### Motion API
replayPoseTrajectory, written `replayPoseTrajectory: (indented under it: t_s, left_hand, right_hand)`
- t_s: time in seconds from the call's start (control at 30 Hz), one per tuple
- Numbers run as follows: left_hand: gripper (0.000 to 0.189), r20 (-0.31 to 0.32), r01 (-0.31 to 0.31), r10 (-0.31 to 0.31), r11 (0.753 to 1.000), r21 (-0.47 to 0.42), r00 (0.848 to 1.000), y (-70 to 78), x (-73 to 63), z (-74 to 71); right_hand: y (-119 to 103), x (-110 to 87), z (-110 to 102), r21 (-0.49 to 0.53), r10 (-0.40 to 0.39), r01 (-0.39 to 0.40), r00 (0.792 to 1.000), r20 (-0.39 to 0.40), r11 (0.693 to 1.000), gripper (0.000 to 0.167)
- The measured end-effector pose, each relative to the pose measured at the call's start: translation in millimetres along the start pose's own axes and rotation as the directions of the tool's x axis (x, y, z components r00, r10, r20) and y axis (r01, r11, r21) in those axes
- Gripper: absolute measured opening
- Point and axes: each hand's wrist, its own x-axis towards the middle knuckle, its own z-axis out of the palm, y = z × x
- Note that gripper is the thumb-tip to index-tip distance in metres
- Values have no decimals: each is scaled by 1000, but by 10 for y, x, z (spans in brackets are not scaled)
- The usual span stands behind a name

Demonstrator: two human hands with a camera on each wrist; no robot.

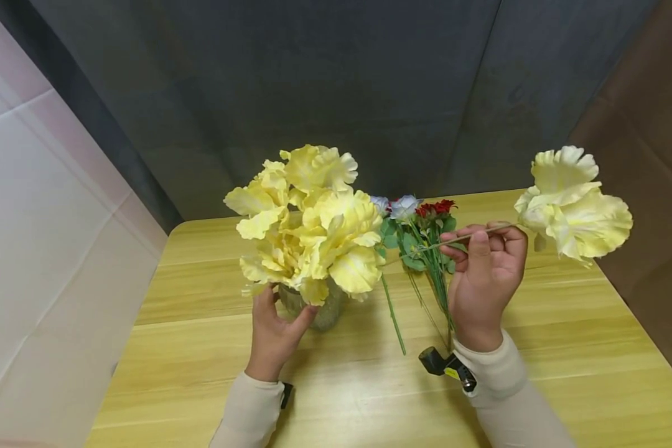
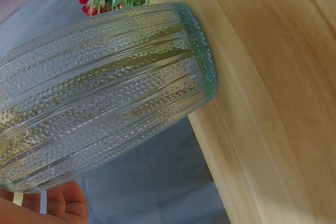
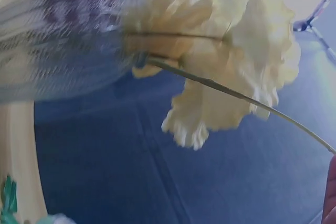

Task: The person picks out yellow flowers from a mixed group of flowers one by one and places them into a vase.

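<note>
A ribbed clear glass vase [image 2: 105,87] stands on the table, holding a bunch of large yellow ruffled flowers [image 1: 341,230]. My left hand [image 1: 277,339] grips the vase near its top, thumb at the front and fingers on the left side, partly hidden beneath petals. My right hand [image 1: 484,280] pinches the thin stem [image 3: 252,100] of another yellow flower [image 1: 577,211], whose head points right. In the right wrist view the stem's lower end meets the vase's mouth; whether it is inside, I cannot tell.
Behind and right of the vase lie more artificial flowers on long green stems, with red blooms [image 1: 437,208] and pale blue blooms [image 1: 406,206]. The wooden table [image 1: 190,361] backs onto a dark grey curtain [image 1: 313,93]. Other cloth hangs on both sides.
</note>
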Motion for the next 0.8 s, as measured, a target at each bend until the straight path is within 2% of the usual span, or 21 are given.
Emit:
replayPoseTrajectory:
  t_s: [0.27,0.5,0.67,0.8]
  left_hand:
    - [72,6,8,-8,1000,3,1000,-7,-9,-11]
    - [69,3,8,-8,1000,23,1000,12,-19,-24]
    - [73,3,-7,7,1000,15,1000,3,-19,-32]
    - [72,0,-23,23,1000,6,1000,-9,-14,-31]
  right_hand:
    - [43,-78,187,47,-39,39,999,-1,998,27]
    - [149,-242,253,19,-29,28,997,75,999,23]
    - [230,-359,231,-110,34,-14,983,181,994,14]
    - [254,-418,228,-253,120,-58,964,236,966,14]
